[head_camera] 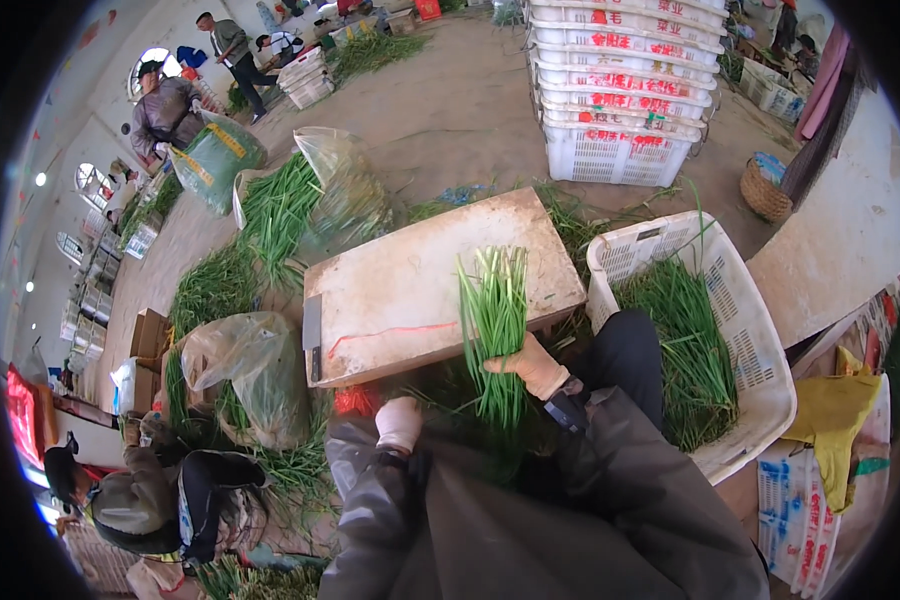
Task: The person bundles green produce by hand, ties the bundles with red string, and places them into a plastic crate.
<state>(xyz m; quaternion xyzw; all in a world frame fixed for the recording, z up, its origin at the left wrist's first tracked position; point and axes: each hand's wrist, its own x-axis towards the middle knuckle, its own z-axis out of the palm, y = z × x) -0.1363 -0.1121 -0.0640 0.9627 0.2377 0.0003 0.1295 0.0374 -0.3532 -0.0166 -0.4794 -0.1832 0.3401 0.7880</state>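
Observation:
My gloved right hand (531, 367) grips a bundle of green garlic chives (495, 322), its pale stem ends pointing away over the near edge of a worn white board (412, 277). A red string (390, 329) lies on that board, and a large knife (313, 337) rests along its left end. My gloved left hand (400, 424) is low, by my lap, close to a bunch of red ties (357, 400); its fingers are hidden, so I cannot tell what it holds. To the right, a white plastic crate (754, 360) contains more chives.
Tall stacked white crates (619, 150) stand beyond the board. Plastic bags (251, 367) and heaps of greens (214, 289) lie left. A seated person (135, 502) works at lower left; a standing person (166, 112) handles a filled bag. A wicker basket (765, 191) sits at the right.

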